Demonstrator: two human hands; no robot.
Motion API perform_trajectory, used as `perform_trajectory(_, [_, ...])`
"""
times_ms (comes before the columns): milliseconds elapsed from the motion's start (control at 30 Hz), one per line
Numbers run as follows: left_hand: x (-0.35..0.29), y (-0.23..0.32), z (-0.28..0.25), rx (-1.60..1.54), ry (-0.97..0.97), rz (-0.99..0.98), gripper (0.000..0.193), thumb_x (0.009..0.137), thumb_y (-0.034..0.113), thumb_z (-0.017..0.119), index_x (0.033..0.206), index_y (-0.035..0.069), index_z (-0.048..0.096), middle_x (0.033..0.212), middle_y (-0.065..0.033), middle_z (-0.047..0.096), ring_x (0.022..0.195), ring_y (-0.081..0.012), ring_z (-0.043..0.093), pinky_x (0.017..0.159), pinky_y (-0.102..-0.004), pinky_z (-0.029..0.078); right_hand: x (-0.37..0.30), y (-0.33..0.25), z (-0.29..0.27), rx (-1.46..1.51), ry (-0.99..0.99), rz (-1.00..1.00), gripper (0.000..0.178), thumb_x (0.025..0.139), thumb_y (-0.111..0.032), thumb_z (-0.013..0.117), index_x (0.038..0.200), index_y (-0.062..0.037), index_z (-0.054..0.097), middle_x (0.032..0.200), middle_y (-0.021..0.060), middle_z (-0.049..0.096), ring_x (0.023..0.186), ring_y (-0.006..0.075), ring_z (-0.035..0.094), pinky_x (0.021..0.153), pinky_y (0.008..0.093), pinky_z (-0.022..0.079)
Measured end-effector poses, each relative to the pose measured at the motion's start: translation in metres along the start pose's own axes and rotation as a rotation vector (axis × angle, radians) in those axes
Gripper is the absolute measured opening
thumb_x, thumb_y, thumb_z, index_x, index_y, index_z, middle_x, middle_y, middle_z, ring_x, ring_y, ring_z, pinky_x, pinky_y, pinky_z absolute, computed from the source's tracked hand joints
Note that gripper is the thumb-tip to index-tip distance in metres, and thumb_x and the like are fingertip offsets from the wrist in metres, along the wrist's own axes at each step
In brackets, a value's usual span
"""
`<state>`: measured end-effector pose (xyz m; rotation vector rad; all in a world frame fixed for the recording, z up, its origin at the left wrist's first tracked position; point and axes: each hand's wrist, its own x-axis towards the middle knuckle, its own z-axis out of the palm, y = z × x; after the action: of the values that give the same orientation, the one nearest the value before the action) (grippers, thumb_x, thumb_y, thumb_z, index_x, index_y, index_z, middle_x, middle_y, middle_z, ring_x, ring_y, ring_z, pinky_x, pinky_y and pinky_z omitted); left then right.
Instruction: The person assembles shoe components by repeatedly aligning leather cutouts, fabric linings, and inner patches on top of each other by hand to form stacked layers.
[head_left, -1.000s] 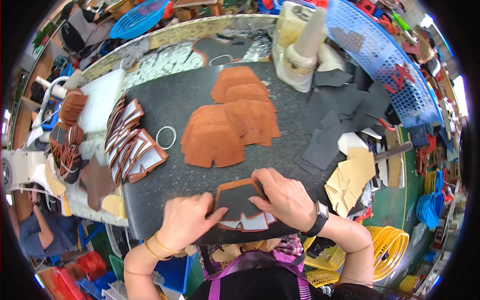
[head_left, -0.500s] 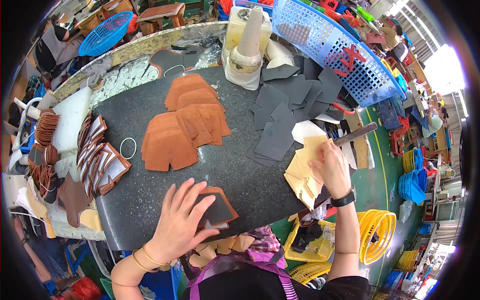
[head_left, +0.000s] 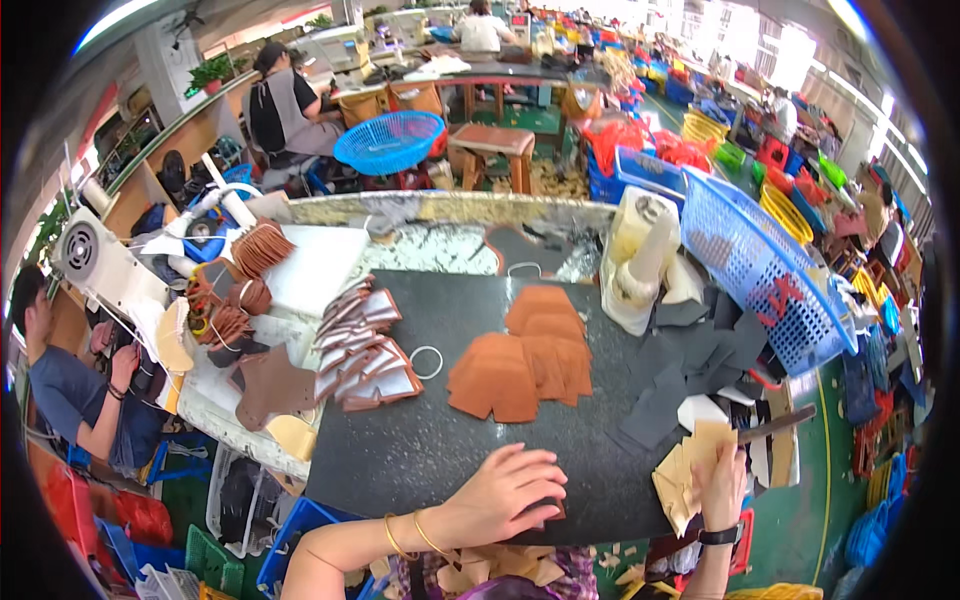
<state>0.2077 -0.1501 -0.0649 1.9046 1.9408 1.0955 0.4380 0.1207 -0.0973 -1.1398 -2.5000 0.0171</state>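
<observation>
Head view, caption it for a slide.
Right hand at flat, angular tan pieces; left hand over speckled black worktop.

On the speckled black counter (head_left: 400, 470) lie flat orange-brown pieces (head_left: 493, 378) in the middle, brown-edged white pieces (head_left: 372, 372) left, flat dark grey pieces (head_left: 655, 400) right, flat tan pieces (head_left: 680, 475) near right.

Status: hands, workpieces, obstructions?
Left hand open over brown-edged piece, mostly hiding it. Right hand at tan cut pieces. Dark bar close beside right hand.

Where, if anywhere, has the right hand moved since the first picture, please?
Yes: judged against the black tabletop, the right hand has moved rightward, from near the middle of its front edge to the tan pieces at its right side.
</observation>
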Motion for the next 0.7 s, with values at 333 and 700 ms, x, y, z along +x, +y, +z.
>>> perform_trajectory(333, [0.028, 0.022, -0.016, -0.996, -0.212, -0.606, 0.022, 0.098, 0.027, 0.056, 0.097, 0.006, 0.063, 0.080, 0.0001, 0.062, 0.072, -0.0079, 0.056, 0.068, -0.0246, 0.047, 0.006, -0.100, -0.051, 0.495, 0.114, -0.509, 0.023, 0.070, 0.003, 0.061, 0.092, 0.0000, 0.063, 0.101, 0.0131, 0.062, 0.091, 0.0301, 0.061, 0.076, 0.0398, 0.048])
perform_trajectory(700, [0.004, 0.021, -0.037, -1.118, -0.131, -0.479, 0.026, 0.100, 0.025, 0.054, 0.097, 0.001, 0.062, 0.084, 0.0007, 0.060, 0.079, -0.0044, 0.055, 0.072, -0.0198, 0.046, 0.005, -0.161, -0.058, 0.553, 0.097, -1.062, 0.039, 0.065, -0.010, 0.070, 0.104, -0.0063, 0.071, 0.103, 0.0079, 0.066, 0.085, 0.0198, 0.065, 0.067, 0.0300, 0.049])
